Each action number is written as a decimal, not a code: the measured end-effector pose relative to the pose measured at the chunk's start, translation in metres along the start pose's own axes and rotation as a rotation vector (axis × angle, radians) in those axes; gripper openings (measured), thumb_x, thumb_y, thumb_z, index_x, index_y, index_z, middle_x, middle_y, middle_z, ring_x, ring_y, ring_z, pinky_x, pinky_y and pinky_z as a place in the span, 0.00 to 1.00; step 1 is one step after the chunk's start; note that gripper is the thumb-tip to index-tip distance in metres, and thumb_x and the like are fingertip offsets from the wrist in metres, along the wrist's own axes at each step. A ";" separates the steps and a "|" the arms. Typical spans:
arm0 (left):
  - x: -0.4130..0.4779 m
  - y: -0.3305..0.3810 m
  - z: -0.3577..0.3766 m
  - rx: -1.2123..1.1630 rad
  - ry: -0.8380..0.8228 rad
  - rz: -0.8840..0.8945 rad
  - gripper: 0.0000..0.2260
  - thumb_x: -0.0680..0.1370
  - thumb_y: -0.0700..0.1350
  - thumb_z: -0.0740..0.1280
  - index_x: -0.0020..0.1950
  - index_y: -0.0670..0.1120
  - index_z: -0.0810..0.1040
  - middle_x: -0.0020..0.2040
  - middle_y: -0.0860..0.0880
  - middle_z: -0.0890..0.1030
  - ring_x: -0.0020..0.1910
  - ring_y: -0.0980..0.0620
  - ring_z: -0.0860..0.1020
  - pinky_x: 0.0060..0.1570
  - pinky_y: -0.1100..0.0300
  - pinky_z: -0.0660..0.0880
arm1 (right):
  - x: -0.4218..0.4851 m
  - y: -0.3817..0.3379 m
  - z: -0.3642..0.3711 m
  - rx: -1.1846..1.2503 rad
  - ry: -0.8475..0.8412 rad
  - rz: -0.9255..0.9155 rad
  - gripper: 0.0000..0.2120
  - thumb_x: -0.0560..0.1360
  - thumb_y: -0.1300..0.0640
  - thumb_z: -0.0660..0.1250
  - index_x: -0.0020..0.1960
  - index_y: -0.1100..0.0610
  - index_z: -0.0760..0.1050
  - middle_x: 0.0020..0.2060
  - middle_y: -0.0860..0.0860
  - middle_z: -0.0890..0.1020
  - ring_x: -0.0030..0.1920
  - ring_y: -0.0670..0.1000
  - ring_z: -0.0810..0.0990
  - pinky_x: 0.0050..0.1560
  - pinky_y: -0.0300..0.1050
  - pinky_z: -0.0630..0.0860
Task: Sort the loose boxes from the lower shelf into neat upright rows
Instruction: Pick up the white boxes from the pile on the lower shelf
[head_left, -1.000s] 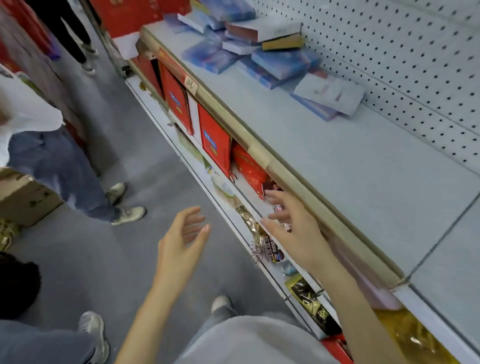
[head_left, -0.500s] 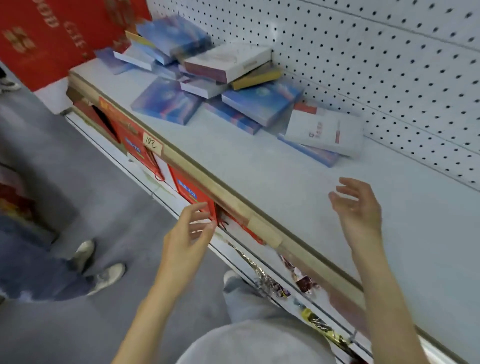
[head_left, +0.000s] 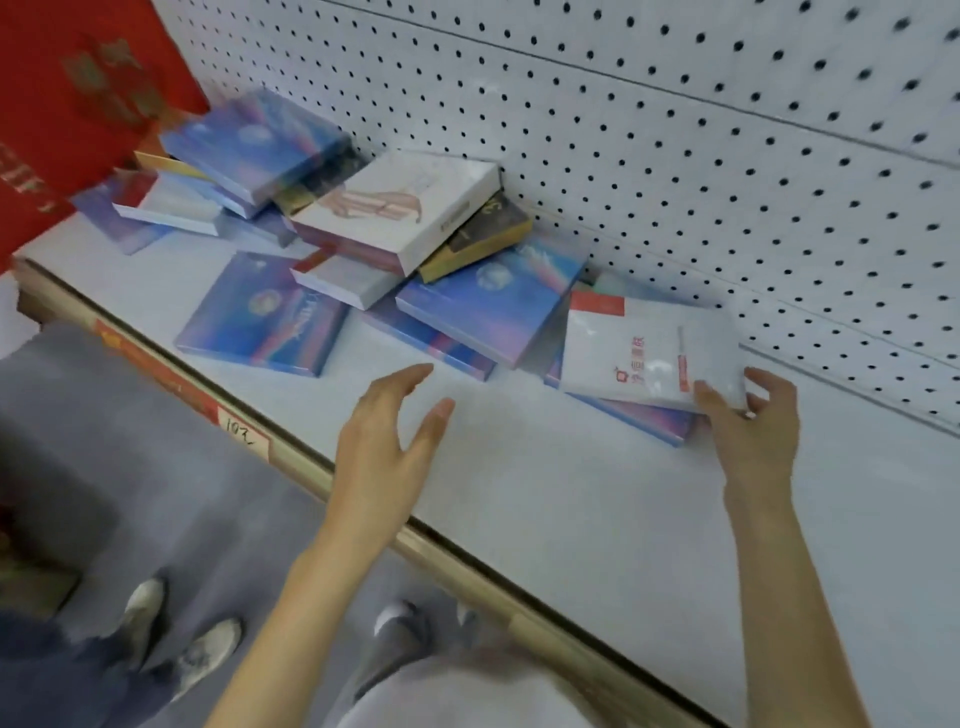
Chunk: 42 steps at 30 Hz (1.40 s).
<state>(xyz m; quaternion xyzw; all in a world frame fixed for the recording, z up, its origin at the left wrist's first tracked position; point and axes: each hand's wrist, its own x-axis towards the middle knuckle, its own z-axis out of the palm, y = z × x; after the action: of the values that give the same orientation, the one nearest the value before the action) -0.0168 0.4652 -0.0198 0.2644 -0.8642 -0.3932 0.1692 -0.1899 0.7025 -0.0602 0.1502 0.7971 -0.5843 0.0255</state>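
A loose heap of flat boxes lies on the grey shelf (head_left: 545, 493) against the pegboard. Several are blue (head_left: 265, 312), and a white box with a pink drawing (head_left: 400, 202) sits on top over a dark, gold-edged one (head_left: 483, 234). At the heap's right end a white box with red print (head_left: 644, 353) lies flat on a blue box (head_left: 639, 415). My right hand (head_left: 753, 431) is at that white box's near right corner, thumb on its top, fingers spread past its edge. My left hand (head_left: 384, 436) hovers open above the bare shelf, in front of the heap.
The shelf's tan front rail (head_left: 291, 457) carries a handwritten price tag (head_left: 241, 439). A red sign (head_left: 67, 104) stands at the far left. On the grey floor below, another person's shoes (head_left: 208, 654) and jeans are close to my legs.
The view has swung up from the lower shelves to this shelf. Both hands moved forward over it, and my right hand reached the white box with red print.
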 end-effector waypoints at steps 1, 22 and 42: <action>0.010 0.003 0.002 0.025 -0.031 0.038 0.19 0.77 0.56 0.60 0.67 0.53 0.72 0.62 0.57 0.73 0.60 0.61 0.70 0.62 0.62 0.67 | -0.001 -0.001 -0.001 0.086 0.013 0.049 0.24 0.73 0.58 0.72 0.67 0.56 0.69 0.51 0.53 0.78 0.46 0.50 0.78 0.50 0.44 0.76; 0.058 0.033 -0.018 -0.819 -0.502 -0.224 0.12 0.77 0.44 0.66 0.59 0.45 0.70 0.46 0.57 0.85 0.47 0.58 0.83 0.42 0.67 0.78 | -0.165 -0.054 0.061 0.668 -0.348 0.228 0.26 0.61 0.69 0.74 0.59 0.64 0.77 0.52 0.58 0.84 0.52 0.55 0.83 0.44 0.44 0.81; 0.110 -0.105 -0.163 -0.929 0.234 -0.652 0.08 0.76 0.49 0.69 0.52 0.61 0.76 0.47 0.58 0.84 0.47 0.51 0.83 0.45 0.48 0.81 | -0.137 -0.117 0.233 0.500 -0.291 0.271 0.12 0.76 0.55 0.69 0.55 0.62 0.76 0.50 0.60 0.84 0.50 0.53 0.84 0.49 0.42 0.80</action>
<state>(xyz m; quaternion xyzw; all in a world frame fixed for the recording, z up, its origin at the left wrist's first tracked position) 0.0111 0.2461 0.0120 0.4567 -0.4504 -0.7313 0.2318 -0.1223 0.4225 0.0043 0.1713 0.5895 -0.7689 0.1789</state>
